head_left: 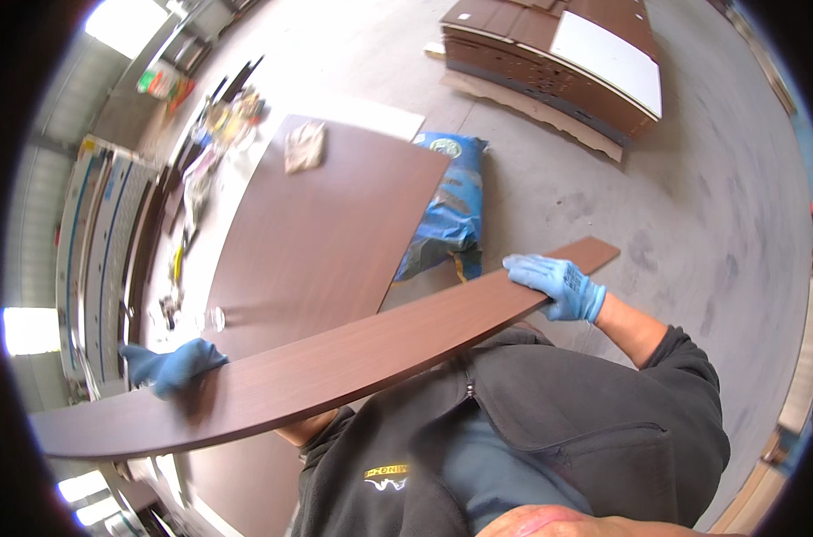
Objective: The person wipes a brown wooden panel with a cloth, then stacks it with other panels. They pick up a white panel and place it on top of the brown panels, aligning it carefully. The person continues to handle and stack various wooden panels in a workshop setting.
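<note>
A long, narrow dark-brown wooden board (pixel 353 362) slants across in front of my body, above the larger panel. My right hand (pixel 560 285), in a light-blue glove, grips it close to its right end. The fingers lie over the top face, and the thumb is hidden. Toward the board's left part is my left hand (pixel 175 369), a darker blue shape smeared by motion. Its forearm passes under the board, and the blue shape comes over the far edge onto the top. Whether a cloth is also there cannot be made out.
A wide brown panel (pixel 326 224) lies beyond the board, with a beige cloth (pixel 305 147) on it. Past its right edge a blue sack (pixel 451 210) rests on the floor. Stacked brown panels (pixel 541 67) stand farther back. Tools and clutter (pixel 223 121) line the left.
</note>
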{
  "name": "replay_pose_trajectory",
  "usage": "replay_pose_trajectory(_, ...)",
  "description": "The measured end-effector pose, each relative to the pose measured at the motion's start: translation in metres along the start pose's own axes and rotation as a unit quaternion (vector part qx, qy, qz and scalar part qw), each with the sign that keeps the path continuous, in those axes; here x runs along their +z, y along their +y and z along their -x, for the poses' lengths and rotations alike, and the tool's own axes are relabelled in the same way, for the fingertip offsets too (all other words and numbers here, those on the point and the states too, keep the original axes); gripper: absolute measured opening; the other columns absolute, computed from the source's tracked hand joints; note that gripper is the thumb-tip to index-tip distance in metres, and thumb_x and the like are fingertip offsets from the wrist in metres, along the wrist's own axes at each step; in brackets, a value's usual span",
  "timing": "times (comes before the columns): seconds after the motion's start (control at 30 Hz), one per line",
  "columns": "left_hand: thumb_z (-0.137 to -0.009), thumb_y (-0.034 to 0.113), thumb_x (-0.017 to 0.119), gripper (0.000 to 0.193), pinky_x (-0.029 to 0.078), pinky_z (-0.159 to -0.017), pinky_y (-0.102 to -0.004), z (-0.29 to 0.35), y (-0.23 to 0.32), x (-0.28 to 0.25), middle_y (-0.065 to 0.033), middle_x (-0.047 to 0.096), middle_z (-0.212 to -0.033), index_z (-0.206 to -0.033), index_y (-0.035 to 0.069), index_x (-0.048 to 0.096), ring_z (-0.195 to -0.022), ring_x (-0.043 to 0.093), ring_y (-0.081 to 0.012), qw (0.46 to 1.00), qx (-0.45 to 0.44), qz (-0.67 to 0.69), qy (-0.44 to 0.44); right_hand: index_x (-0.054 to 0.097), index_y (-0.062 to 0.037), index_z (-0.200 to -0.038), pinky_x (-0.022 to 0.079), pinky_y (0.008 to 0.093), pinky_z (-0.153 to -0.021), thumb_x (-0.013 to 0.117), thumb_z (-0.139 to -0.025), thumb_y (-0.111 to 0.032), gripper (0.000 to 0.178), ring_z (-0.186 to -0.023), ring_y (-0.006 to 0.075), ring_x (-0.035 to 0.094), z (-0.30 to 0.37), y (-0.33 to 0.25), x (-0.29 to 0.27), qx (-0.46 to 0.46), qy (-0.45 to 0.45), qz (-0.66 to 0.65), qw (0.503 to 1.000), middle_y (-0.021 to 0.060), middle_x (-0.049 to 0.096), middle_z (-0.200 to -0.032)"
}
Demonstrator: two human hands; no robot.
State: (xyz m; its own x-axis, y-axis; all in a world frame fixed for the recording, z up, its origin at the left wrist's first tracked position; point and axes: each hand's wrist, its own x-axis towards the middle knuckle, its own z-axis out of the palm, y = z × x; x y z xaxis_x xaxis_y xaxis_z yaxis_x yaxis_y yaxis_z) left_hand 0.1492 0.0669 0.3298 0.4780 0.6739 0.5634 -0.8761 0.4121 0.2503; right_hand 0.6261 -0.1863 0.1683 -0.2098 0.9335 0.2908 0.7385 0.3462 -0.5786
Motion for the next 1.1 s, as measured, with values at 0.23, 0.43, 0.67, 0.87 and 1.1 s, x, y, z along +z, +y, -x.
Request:
replay_pose_trajectory(0.23, -0.112, 0.048, 0.052, 0.035, 0.041, -0.071, -0.0309, -0.111, -0.162, -0.036, 0.0079, 0.059, -0.078, -0.1, 0.016, 0.058, -0.065, 0.047, -0.0107, 0.987, 0.116, -0.106, 0.023, 0.076, -0.0114, -0.119, 0.061, 0.0426, -0.08, 0.087, -0.077, -0.022, 0.045, -0.089, 0.0357, 0.075, 0.168, 0.066, -0.091, 0.211, 0.111, 0.057, 0.969, 0.0133, 0.079, -0.103)
replay_pose_trajectory(0.43, -0.114, 0.05, 0.041, 0.054, 0.064, -0.086, -0.038, -0.203, -0.271, -0.07, -0.0154, 0.066, -0.125, -0.145, 0.006, 0.049, -0.1, 0.071, -0.0229, 0.673, 0.215, -0.669, 0.233, 0.073, -0.0119, -0.121, 0.061, 0.0446, -0.085, 0.093, -0.068, -0.033, 0.06, -0.097, 0.0345, 0.074, 0.319, 0.097, -0.089, 0.317, 0.205, 0.206, 0.903, 0.0112, 0.077, -0.111)
replay_pose_trajectory(0.67, -0.109, 0.054, 0.059, 0.07, 0.047, -0.11, -0.038, -0.296, -0.429, -0.138, -0.0069, 0.059, -0.144, -0.157, 0.005, 0.048, -0.126, 0.056, -0.0214, 0.831, 0.061, -0.474, 0.285, 0.066, -0.0058, -0.131, 0.042, 0.0555, -0.117, 0.074, -0.095, -0.052, 0.058, -0.124, 0.0411, 0.065, 0.393, 0.127, -0.089, 0.413, 0.332, 0.251, 0.81, 0.0168, 0.071, -0.125)
replay_pose_trajectory(0.87, -0.11, 0.054, 0.057, 0.059, 0.046, -0.108, -0.0359, -0.352, -0.569, -0.19, -0.0057, 0.062, -0.133, -0.144, 0.006, 0.059, -0.12, 0.056, -0.0193, 0.88, -0.07, -0.386, 0.267, 0.06, -0.0021, -0.14, 0.029, 0.0571, -0.126, 0.059, -0.107, -0.052, 0.06, -0.147, 0.0387, 0.05, 0.418, 0.16, -0.101, 0.495, 0.43, 0.435, 0.617, 0.0163, 0.059, -0.153)
replay_pose_trajectory(1.1, -0.106, 0.057, 0.062, 0.06, 0.044, -0.111, -0.037, -0.376, -0.763, -0.219, -0.0039, 0.064, -0.134, -0.143, 0.011, 0.062, -0.122, 0.057, -0.0199, 0.902, -0.234, -0.265, 0.248, 0.047, 0.007, -0.154, 0.043, 0.048, -0.119, 0.06, -0.106, -0.053, 0.078, -0.147, 0.0447, 0.047, 0.492, 0.192, -0.114, 0.688, 0.618, 0.343, 0.167, 0.0311, 0.046, -0.16)
